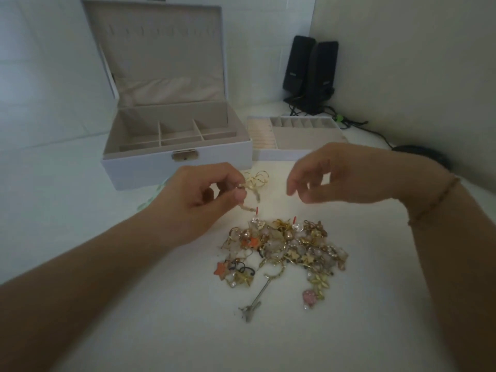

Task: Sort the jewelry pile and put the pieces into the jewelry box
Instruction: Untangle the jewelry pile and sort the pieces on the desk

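A white table [161, 331] sits in a pale-walled corner; two black speakers [308, 73] stand at the back. The open box [174, 162] is behind the pile [284, 251]. Left hand [196, 200] pinches a gold piece [255, 181]; right hand [335, 178] hovers, fingers loosely curled, holding nothing.

One head view, looking forward and down, close over the table [375, 331]; box [177, 159] sits farther back, walls beyond.
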Tool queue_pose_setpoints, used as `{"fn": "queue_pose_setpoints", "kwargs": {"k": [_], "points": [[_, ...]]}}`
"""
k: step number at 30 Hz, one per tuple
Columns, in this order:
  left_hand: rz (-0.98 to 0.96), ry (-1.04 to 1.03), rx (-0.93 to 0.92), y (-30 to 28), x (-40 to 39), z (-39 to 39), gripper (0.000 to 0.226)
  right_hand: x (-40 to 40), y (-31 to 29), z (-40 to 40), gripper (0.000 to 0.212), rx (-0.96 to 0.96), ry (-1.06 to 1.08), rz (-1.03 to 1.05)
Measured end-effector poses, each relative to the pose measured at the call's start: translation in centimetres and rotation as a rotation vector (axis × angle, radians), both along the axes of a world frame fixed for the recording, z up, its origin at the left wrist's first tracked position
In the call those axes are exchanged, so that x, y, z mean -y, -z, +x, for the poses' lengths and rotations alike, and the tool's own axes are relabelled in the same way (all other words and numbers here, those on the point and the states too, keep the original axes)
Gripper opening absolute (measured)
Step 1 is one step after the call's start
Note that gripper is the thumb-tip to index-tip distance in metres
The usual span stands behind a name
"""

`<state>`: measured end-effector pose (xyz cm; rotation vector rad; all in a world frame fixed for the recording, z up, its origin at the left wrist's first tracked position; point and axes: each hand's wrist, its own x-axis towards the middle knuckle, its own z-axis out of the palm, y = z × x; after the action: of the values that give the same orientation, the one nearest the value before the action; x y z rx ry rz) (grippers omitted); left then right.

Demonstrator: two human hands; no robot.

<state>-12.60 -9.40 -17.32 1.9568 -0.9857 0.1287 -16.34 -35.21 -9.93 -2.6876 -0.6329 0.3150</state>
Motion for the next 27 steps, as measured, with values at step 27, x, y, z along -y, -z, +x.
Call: {"fn": "queue_pose_setpoints", "kwargs": {"k": [27], "points": [[0.127,0.551,-0.086,-0.6,0.9,-1.2,0.011,4.0,3.3,-0.9,0.035,-0.058,-0.147,0.138]]}}
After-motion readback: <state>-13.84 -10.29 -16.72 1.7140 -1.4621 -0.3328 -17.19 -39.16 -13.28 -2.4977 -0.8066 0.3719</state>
